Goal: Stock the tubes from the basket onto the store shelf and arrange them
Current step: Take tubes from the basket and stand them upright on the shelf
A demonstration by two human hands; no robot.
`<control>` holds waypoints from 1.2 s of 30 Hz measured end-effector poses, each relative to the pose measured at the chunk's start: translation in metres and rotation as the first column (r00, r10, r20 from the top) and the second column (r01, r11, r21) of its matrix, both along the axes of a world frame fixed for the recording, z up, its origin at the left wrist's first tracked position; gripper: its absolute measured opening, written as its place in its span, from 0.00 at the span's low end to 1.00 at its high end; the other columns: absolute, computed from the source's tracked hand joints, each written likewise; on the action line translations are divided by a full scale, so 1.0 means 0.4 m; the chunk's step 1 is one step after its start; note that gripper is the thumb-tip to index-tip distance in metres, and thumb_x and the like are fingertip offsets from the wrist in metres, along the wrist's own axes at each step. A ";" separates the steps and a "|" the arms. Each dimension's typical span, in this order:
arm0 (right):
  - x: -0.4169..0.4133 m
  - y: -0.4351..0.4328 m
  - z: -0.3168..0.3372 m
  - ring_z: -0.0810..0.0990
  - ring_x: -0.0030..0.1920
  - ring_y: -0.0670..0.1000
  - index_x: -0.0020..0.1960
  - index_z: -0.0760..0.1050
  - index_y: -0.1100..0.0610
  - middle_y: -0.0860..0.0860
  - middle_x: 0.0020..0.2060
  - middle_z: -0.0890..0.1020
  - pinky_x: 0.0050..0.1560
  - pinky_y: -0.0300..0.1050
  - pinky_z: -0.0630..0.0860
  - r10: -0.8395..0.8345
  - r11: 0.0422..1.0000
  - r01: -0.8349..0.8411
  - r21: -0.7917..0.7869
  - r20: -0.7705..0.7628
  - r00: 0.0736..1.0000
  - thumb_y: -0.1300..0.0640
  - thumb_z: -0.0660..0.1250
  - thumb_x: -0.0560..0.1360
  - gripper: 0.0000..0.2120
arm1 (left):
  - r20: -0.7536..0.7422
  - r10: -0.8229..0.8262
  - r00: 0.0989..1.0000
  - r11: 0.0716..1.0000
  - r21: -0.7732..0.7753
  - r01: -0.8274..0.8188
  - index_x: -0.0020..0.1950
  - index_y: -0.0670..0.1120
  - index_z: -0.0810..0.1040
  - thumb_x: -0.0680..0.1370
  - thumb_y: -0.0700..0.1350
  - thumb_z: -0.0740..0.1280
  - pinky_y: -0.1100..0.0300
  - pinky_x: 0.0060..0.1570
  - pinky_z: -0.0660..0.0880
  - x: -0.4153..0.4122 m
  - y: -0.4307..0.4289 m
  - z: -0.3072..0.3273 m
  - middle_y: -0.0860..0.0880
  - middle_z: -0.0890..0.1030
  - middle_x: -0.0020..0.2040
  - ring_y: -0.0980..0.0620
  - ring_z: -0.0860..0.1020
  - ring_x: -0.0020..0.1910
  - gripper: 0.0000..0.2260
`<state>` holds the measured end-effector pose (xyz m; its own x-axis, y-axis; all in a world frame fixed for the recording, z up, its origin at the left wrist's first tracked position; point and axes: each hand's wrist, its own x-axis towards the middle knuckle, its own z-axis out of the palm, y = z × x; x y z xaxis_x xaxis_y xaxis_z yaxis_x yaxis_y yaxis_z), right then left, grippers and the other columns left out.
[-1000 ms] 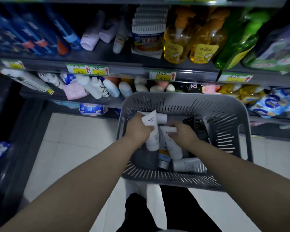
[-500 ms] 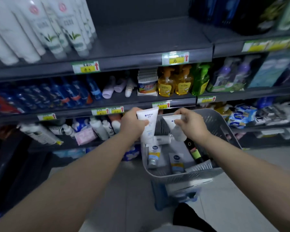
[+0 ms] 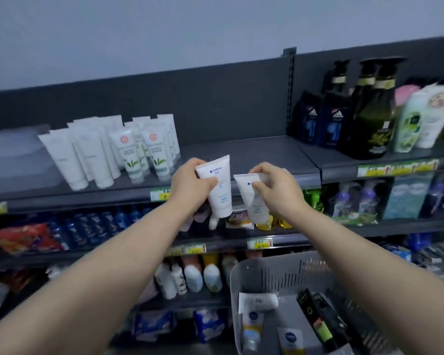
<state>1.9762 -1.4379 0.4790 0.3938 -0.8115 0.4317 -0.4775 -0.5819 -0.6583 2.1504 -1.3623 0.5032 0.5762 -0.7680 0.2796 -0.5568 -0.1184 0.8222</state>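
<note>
My left hand point(image 3: 189, 181) grips a white tube with blue print point(image 3: 219, 193), cap down. My right hand point(image 3: 277, 184) pinches the flat end of a second white tube point(image 3: 254, 203), also hanging cap down. Both tubes hover in front of the top shelf point(image 3: 254, 155), just before its bare stretch. The grey slotted basket point(image 3: 267, 275) sits low at the right and holds several more tubes, among them a white one point(image 3: 258, 301) and a yellow-banded one point(image 3: 251, 329).
On the top shelf's left part stand several white tubes point(image 3: 113, 149), caps down. Dark bottles point(image 3: 369, 111) and pale ones point(image 3: 420, 119) fill its right section past the upright. Lower shelves carry blue bottles point(image 3: 92, 229), pump bottles and price tags.
Both hands have lifted their tubes out of the basket and up to top-shelf height. My view has tilted up from the basket to the top shelf.
</note>
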 end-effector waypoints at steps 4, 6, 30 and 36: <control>0.037 -0.082 0.071 0.72 0.56 0.53 0.52 0.75 0.48 0.49 0.51 0.80 0.46 0.44 0.64 0.021 0.998 -0.019 -0.059 0.031 0.999 0.59 0.64 0.75 0.08 | 0.174 0.047 0.984 0.998 -0.044 -0.040 0.50 0.49 0.78 0.70 0.37 0.69 0.54 0.49 0.77 0.033 -0.089 0.084 0.51 0.82 0.47 0.49 0.79 0.48 0.12; 0.056 -0.119 0.100 0.72 0.55 0.52 0.52 0.76 0.48 0.48 0.49 0.78 0.45 0.43 0.65 0.028 0.997 -0.024 -0.067 0.053 0.998 0.59 0.64 0.75 0.09 | 0.225 0.061 0.972 0.997 -0.050 -0.051 0.51 0.49 0.77 0.70 0.35 0.67 0.57 0.47 0.75 0.054 -0.128 0.116 0.52 0.80 0.47 0.49 0.78 0.47 0.13; 0.425 -0.371 0.141 0.74 0.49 0.53 0.53 0.71 0.52 0.48 0.48 0.74 0.46 0.50 0.73 -0.052 0.994 0.028 -0.104 -0.233 0.971 0.60 0.60 0.76 0.07 | 0.621 -0.325 0.713 0.838 0.539 -0.087 0.45 0.46 0.72 0.73 0.37 0.65 0.58 0.40 0.69 0.444 -0.608 0.209 0.48 0.73 0.43 0.47 0.69 0.41 0.05; 0.494 -0.389 0.134 0.73 0.48 0.52 0.53 0.70 0.52 0.48 0.48 0.73 0.45 0.49 0.72 -0.067 0.995 0.050 -0.087 -0.208 0.976 0.60 0.60 0.76 0.08 | 0.605 -0.372 0.704 0.824 0.565 -0.050 0.50 0.42 0.77 0.75 0.35 0.61 0.57 0.42 0.71 0.492 -0.651 0.186 0.45 0.77 0.45 0.46 0.72 0.42 0.08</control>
